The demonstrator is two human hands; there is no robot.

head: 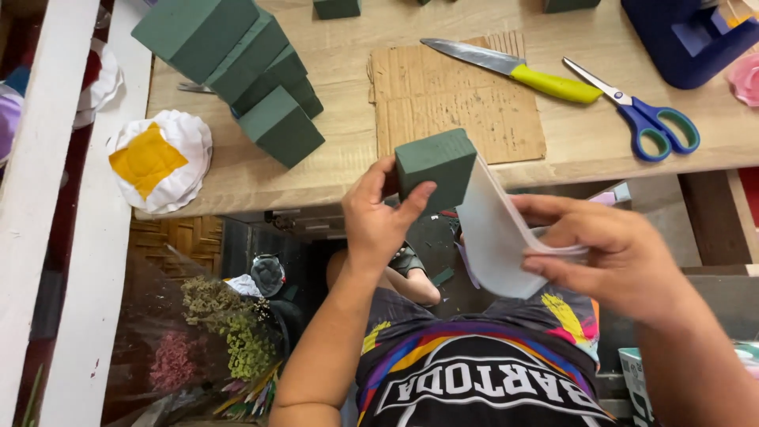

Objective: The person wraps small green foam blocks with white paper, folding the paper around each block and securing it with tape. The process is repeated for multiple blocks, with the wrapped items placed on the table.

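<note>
Nearest the camera, the right hand (613, 253) pinches a white sheet (498, 237) between thumb and fingers, closed on its lower end, below the desk's near edge. That sheet curves upward and its upper edge leans against the right side of a dark green foam block (436, 168). Gripping that block is the left hand (379, 213), thumb on the front face and fingers behind, so it sits just over the near edge of the desk (348, 126), about midway along it.

On the desk behind the block lies a brown piece of cardboard (455, 99), flat, reaching from near the front edge toward the middle. A knife with a yellow-green handle (514, 69) rests across the cardboard's far right corner, blade pointing left. Just to its right lie blue-handled scissors (644, 111), blades toward the knife handle. A dark blue holder (684, 39) sits at the far right corner.

Toward the desk's left side a row of larger green foam blocks (241, 67) leans together, running from the far left toward the middle. At the near left corner a white ruffled flower with a yellow centre (158, 162) overlaps the desk's edge. Below the desk on the left, bunches of dried flowers in clear wrap (213, 340) stand by the floor.
</note>
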